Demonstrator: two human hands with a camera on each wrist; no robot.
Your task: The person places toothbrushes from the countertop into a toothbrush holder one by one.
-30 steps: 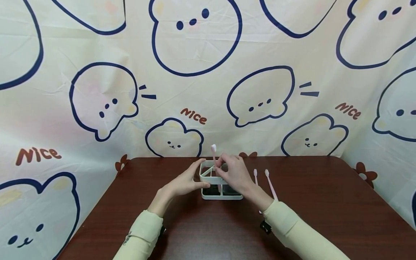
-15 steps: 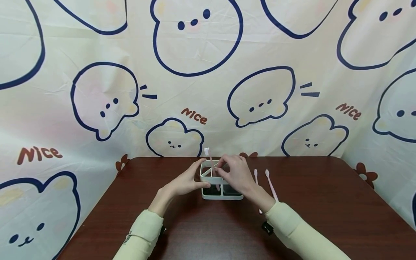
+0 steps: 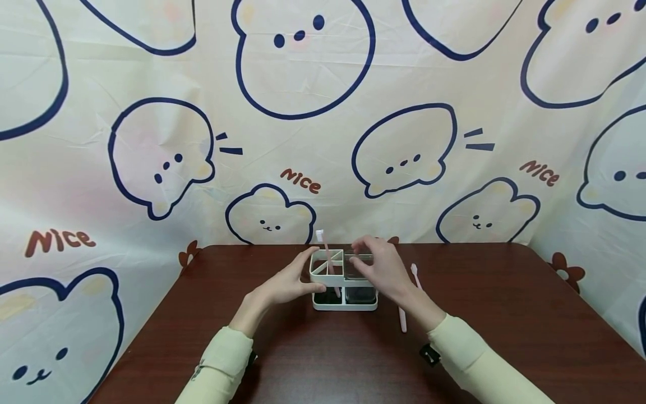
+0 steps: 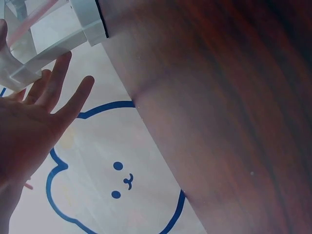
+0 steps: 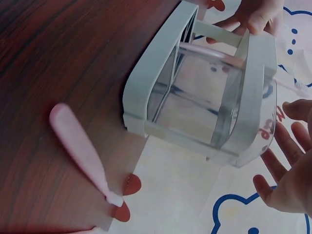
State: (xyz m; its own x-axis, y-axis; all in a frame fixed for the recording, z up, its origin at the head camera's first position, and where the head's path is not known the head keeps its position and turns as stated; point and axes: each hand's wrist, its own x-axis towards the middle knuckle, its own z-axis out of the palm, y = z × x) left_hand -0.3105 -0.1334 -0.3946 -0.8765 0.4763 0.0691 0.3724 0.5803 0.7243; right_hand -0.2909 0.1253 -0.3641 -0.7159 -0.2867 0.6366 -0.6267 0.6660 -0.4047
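Note:
A pale grey-green toothbrush holder (image 3: 345,307) with divided slots on top stands on the table. My left hand (image 3: 287,280) grips its left side, thumb in front and fingers behind; in the left wrist view the fingers curl beneath the top frame (image 4: 58,48). One pink toothbrush (image 3: 329,255) leans leftward in a left slot, white bristles up, handle end down in the lower tray. My right hand (image 3: 386,272) hovers at the holder's right side with fingers spread and nothing in them. The right wrist view shows it beside the clear cup (image 5: 268,122) set in the holder.
Right of the holder lie two more pink toothbrushes: one (image 3: 402,321) partly hidden under my right forearm, the other (image 3: 415,274) farther right. Behind the brown table (image 3: 323,359) hangs a cartoon-printed cloth (image 3: 323,146).
The toothbrush in the holder has tipped left. My right hand has let go of it and moved right, fingers opening. The left hand stays on the holder.

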